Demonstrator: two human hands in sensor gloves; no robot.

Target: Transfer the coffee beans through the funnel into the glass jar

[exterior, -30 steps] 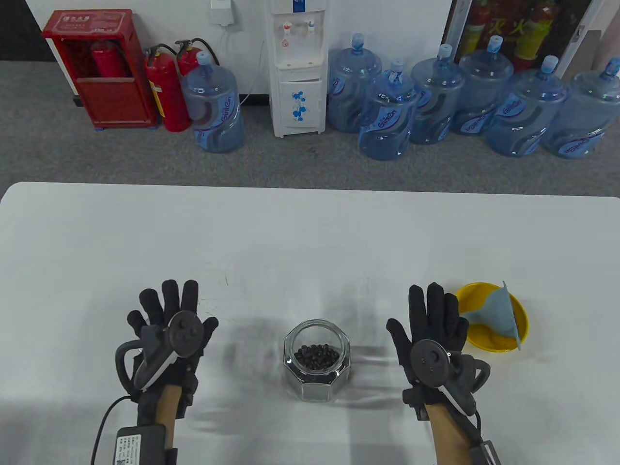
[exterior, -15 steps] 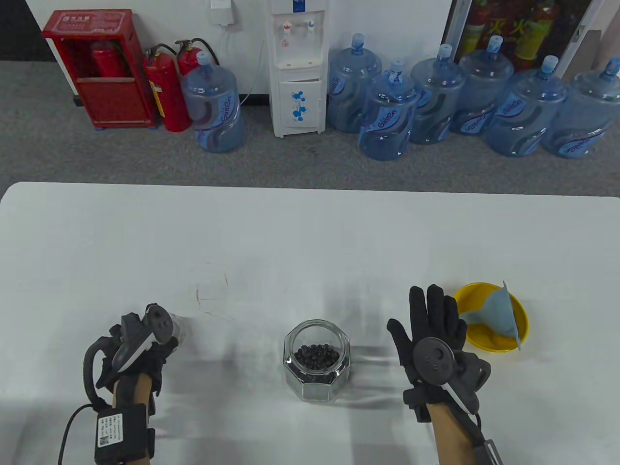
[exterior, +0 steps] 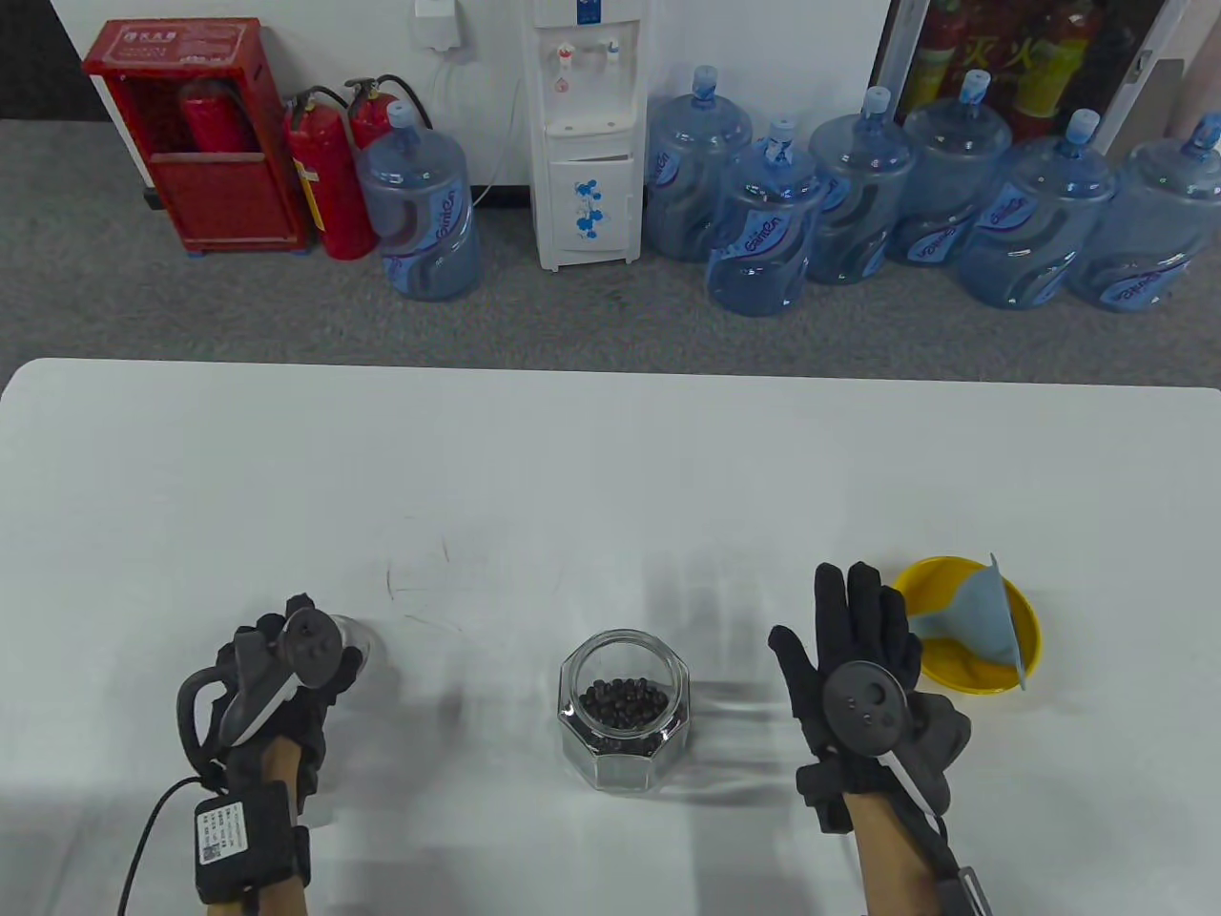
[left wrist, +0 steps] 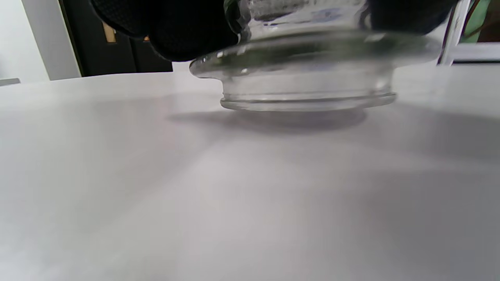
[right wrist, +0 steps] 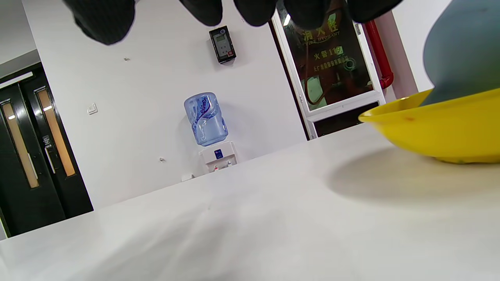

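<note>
An octagonal glass jar [exterior: 625, 735] stands open at the front centre of the table, with dark coffee beans [exterior: 625, 703] in its bottom. My left hand [exterior: 310, 654] is curled over a clear glass lid [exterior: 358, 637] to the left of the jar. In the left wrist view my fingers [left wrist: 187, 31] grip the top of the lid [left wrist: 308, 82], which is at or just above the tabletop. My right hand [exterior: 854, 634] lies open and flat, empty, right of the jar. A blue-grey funnel [exterior: 983, 611] lies in a yellow bowl [exterior: 959, 668] just beyond it.
The white table [exterior: 610, 458] stretches far behind the jar. In the right wrist view the yellow bowl [right wrist: 437, 128] with the funnel [right wrist: 461, 58] sits close on the right. Water bottles and fire extinguishers stand on the floor beyond the table.
My left hand went from lying open and flat to curling over the glass lid, drawing left, then shifting slightly right. My right hand has hardly moved.
</note>
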